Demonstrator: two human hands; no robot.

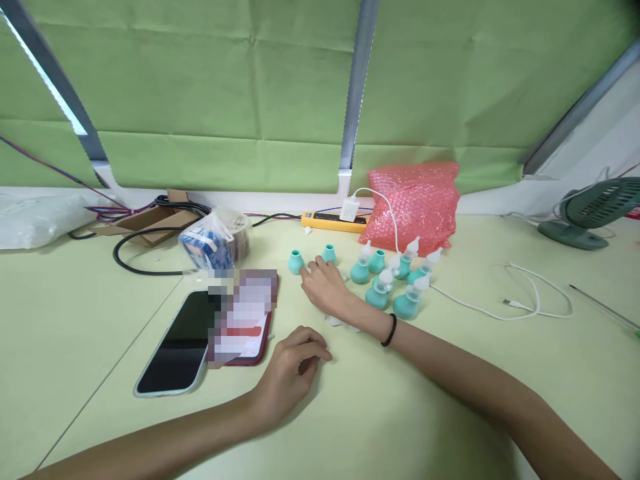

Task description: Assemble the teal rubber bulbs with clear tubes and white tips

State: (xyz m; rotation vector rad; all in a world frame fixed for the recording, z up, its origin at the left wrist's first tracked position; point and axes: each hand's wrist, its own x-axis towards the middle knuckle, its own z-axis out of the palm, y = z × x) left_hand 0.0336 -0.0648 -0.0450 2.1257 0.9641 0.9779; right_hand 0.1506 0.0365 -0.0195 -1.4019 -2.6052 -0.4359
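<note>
My right hand [325, 287] reaches over the table, its bent fingers apart and their tips close beside a small teal squeeze bulb [296, 262]; I cannot tell whether they touch it. Just behind the fingers stands another teal bulb [329, 253] with an open neck. Small clear and white pieces [334, 321] lie partly hidden under the right hand and wrist. My left hand [293, 367] rests nearer to me, fingers loosely curled with a gap to the thumb and nothing visible in it. Right of the hands stand several teal bulbs fitted with clear, white-tipped nozzles [407, 303].
Two phones [175, 343] lie left of my hands, one showing a lit, blurred screen. Behind are a plastic-wrapped packet [213, 240], a yellow power strip [320, 222] and a pink bubble-wrap bag [413, 203]. On the right are a white cable [480, 303], a screwdriver [603, 308] and a green fan [590, 213].
</note>
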